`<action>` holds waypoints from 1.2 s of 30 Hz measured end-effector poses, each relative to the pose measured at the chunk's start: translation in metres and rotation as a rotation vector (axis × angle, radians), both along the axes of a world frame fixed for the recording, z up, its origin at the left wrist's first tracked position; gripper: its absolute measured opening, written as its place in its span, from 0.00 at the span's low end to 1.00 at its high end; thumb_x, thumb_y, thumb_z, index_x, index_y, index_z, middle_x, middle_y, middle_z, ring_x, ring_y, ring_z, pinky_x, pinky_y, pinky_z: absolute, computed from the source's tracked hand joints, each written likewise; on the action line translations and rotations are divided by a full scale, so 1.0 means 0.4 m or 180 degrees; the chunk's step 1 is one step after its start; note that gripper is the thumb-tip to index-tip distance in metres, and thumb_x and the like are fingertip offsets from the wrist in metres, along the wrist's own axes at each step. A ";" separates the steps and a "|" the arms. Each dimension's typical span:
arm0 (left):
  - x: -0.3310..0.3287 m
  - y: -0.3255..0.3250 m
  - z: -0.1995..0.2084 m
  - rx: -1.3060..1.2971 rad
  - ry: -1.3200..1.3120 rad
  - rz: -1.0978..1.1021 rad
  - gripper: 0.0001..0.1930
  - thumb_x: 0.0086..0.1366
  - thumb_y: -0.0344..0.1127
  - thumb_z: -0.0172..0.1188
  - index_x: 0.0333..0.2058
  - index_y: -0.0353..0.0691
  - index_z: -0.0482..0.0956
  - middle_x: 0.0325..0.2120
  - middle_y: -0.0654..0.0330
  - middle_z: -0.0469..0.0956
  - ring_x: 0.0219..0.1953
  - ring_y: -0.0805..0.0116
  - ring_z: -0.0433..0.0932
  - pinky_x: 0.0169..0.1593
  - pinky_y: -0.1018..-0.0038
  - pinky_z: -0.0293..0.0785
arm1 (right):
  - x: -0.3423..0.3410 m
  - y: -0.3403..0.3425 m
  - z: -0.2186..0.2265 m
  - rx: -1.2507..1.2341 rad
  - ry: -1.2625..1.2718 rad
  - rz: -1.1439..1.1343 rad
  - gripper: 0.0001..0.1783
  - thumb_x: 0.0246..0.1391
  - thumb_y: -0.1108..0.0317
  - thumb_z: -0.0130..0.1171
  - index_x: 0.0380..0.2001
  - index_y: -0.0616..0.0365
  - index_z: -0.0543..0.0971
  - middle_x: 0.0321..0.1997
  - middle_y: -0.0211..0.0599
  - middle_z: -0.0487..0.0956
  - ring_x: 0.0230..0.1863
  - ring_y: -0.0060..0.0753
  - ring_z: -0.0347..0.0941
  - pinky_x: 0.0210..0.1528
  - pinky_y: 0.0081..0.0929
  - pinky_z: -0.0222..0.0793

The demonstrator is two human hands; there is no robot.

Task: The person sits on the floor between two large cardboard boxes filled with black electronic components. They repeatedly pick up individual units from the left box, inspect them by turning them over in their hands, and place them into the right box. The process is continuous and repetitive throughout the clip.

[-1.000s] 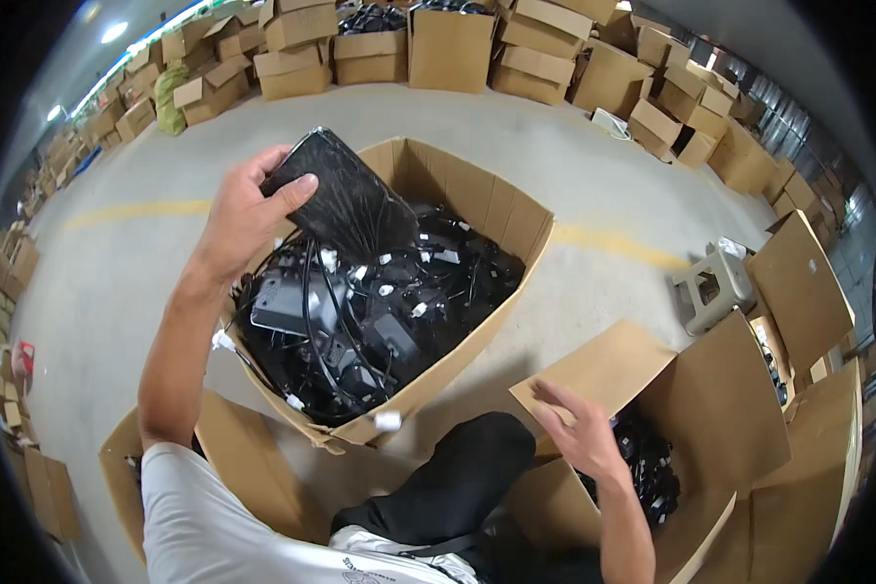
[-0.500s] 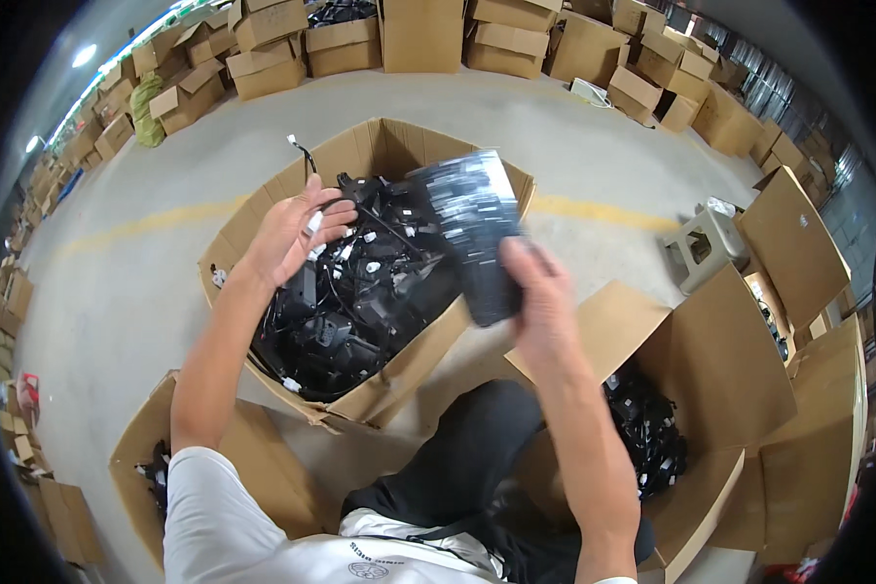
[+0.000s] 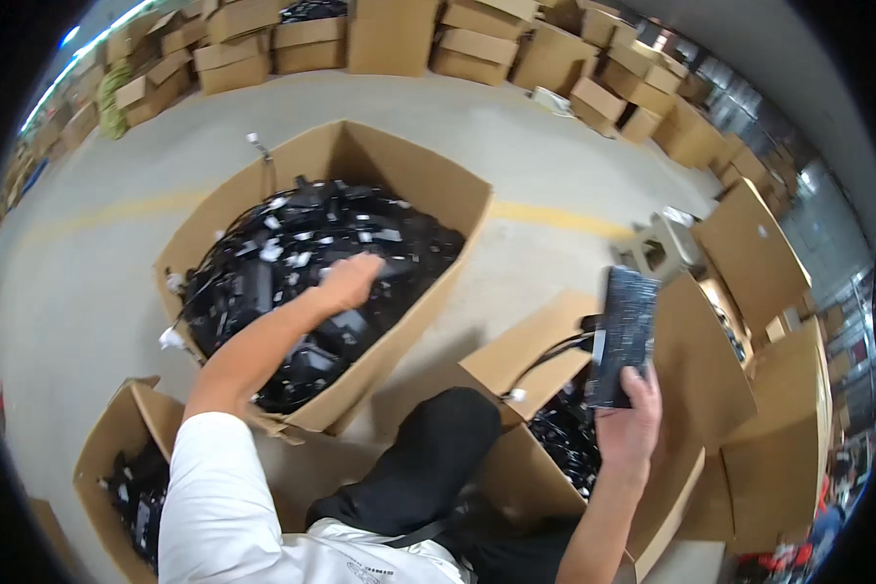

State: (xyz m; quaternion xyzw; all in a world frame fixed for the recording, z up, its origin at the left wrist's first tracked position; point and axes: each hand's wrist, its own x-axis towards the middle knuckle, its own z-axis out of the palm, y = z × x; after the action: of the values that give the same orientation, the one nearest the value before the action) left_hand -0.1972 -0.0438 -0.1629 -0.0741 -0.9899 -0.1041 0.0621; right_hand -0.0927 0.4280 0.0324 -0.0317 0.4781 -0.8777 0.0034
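My right hand (image 3: 628, 414) grips the lower end of a flat black rectangular part (image 3: 628, 331) with a streaked, shiny face. From its side hangs a black cable (image 3: 552, 352) ending in a white connector. Part and hand are above the right-hand carton (image 3: 676, 389), which has black parts (image 3: 566, 433) inside. Over in the large middle carton (image 3: 384, 156), my left hand (image 3: 353, 280) reaches onto a heap of black parts and cables (image 3: 311, 234) with white connectors. Its fingers point down, blurred and partly hidden, so whatever they touch is unclear.
Another carton (image 3: 102, 443) with black parts stands at the lower left. Beyond the right-hand carton are a grey plastic stool (image 3: 667, 248) and tall cardboard flaps (image 3: 754, 243). Stacked cartons (image 3: 389, 39) line the far side, past a yellow floor line (image 3: 555, 216).
My right hand has carried the black part from beside the middle carton to above the right-hand one. My left hand, open before, has moved down and right onto the heap. The view has shifted.
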 end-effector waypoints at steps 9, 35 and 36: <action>0.254 0.293 0.470 0.3044 0.1095 0.0591 0.18 0.72 0.40 0.63 0.50 0.29 0.78 0.35 0.54 0.85 0.37 0.68 0.82 0.46 0.69 0.79 | 0.024 -0.065 0.024 0.2431 0.1281 -0.1504 0.29 0.60 0.77 0.64 0.63 0.73 0.71 0.48 0.42 0.82 0.46 0.31 0.80 0.53 0.27 0.76; 0.479 0.708 0.398 0.5067 -0.1101 -0.0810 0.33 0.55 0.32 0.73 0.58 0.31 0.70 0.52 0.50 0.79 0.53 0.65 0.79 0.60 0.68 0.75 | 0.206 0.034 -0.101 0.1139 0.0110 -0.0860 0.21 0.71 0.58 0.56 0.55 0.66 0.75 0.39 0.27 0.79 0.41 0.16 0.71 0.46 0.18 0.68; 0.485 0.711 0.385 0.5040 -0.1207 -0.0513 0.33 0.54 0.33 0.74 0.57 0.30 0.71 0.50 0.51 0.80 0.52 0.66 0.80 0.58 0.68 0.76 | 0.215 0.035 -0.117 0.1075 -0.0001 -0.0949 0.20 0.72 0.58 0.56 0.54 0.66 0.76 0.38 0.26 0.77 0.41 0.17 0.69 0.46 0.19 0.67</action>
State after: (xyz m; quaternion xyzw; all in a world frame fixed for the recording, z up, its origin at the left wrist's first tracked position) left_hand -0.0032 0.2406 -0.0091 -0.0603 -0.6083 -0.7873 -0.0801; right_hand -0.0065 0.4419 -0.0144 0.0404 0.6176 -0.7760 -0.1210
